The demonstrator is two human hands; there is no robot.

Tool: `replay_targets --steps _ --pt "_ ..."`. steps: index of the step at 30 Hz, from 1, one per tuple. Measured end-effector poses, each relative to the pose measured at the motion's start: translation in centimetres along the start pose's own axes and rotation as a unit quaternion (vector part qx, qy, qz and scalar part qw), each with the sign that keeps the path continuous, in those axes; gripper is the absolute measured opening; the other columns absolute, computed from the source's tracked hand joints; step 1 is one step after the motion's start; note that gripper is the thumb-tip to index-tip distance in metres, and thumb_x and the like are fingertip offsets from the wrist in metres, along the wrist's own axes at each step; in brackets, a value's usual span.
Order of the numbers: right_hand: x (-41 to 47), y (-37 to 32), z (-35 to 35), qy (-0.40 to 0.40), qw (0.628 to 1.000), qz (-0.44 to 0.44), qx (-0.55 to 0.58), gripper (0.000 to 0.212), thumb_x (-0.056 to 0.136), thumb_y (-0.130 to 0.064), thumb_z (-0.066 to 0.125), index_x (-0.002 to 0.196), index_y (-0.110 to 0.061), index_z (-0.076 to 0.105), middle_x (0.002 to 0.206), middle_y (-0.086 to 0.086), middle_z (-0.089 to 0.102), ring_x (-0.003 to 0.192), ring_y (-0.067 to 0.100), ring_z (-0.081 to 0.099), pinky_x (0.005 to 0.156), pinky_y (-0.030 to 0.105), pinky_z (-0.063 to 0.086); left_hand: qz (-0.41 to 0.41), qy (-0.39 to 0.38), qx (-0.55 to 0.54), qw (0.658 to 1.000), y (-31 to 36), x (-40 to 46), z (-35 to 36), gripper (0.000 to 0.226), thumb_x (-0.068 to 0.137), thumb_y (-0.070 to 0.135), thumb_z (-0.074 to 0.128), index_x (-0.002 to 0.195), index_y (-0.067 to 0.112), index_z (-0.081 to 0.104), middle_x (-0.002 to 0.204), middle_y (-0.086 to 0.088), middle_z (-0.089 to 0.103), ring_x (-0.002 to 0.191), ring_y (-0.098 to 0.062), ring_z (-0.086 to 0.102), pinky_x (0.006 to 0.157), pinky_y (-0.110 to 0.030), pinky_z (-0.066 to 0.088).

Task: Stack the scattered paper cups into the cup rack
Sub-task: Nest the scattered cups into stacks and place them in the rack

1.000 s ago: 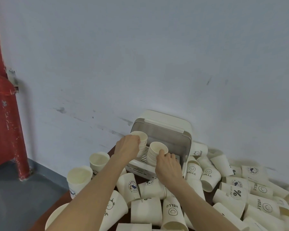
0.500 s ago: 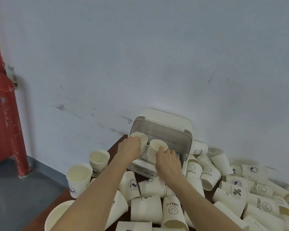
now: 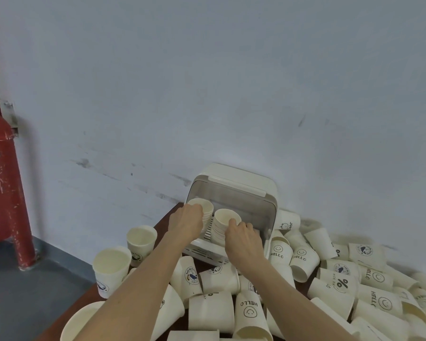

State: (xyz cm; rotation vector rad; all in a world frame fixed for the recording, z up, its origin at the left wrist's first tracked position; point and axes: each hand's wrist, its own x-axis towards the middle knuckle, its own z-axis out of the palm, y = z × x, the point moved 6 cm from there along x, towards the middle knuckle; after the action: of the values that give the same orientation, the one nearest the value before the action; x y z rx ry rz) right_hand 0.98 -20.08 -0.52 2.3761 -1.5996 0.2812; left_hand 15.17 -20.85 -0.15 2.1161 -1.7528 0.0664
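Two stacks [image 3: 223, 223] stand in the rack [image 3: 234, 193]; the left hand [image 3: 187, 221] grips the left one, the right hand [image 3: 244, 238] the right. Dozens of loose cups [image 3: 342, 286] lie scattered on the bench [image 3: 172, 212] around it: by my judgement, early going, most unstacked.

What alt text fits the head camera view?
Two hands, left hand and right hand, grip two cup stacks in a white cup rack against a wall, with loose paper cups scattered over the table.
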Motion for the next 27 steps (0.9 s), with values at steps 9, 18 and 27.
replay_targets --steps 9,18,27 --pt "0.1 0.4 0.0 -0.004 1.000 0.010 0.001 0.028 0.085 -0.002 0.052 0.112 -0.010 0.047 0.109 0.011 0.062 0.103 0.029 0.055 0.081 0.035 0.043 0.006 0.004 0.015 1.000 0.6 0.0 0.0 0.020 0.097 0.011 0.044 0.109 0.014 0.060 0.105 -0.008 0.063 0.093 -0.025 0.061 0.066 -0.031 0.041" --pt "-0.2 0.7 -0.2 0.011 1.000 0.012 0.014 0.034 0.085 -0.003 0.050 0.117 -0.009 0.043 0.109 0.013 0.062 0.103 0.030 0.054 0.082 0.036 0.043 0.004 0.008 -0.006 1.000 -0.1 -0.9 0.5 0.027 0.100 0.020 0.041 0.124 0.018 0.051 0.113 -0.009 0.063 0.098 -0.028 0.060 0.072 -0.036 0.044" --pt "-3.7 1.1 -2.4 0.029 0.998 0.003 0.058 0.031 0.084 -0.004 0.049 0.114 -0.008 0.045 0.107 0.011 0.062 0.100 0.030 0.055 0.079 0.035 0.043 0.025 0.043 -0.047 0.998 2.0 -4.6 -2.0 0.026 0.100 0.026 0.035 0.121 0.016 0.048 0.110 -0.007 0.061 0.094 -0.028 0.059 0.068 -0.036 0.044"
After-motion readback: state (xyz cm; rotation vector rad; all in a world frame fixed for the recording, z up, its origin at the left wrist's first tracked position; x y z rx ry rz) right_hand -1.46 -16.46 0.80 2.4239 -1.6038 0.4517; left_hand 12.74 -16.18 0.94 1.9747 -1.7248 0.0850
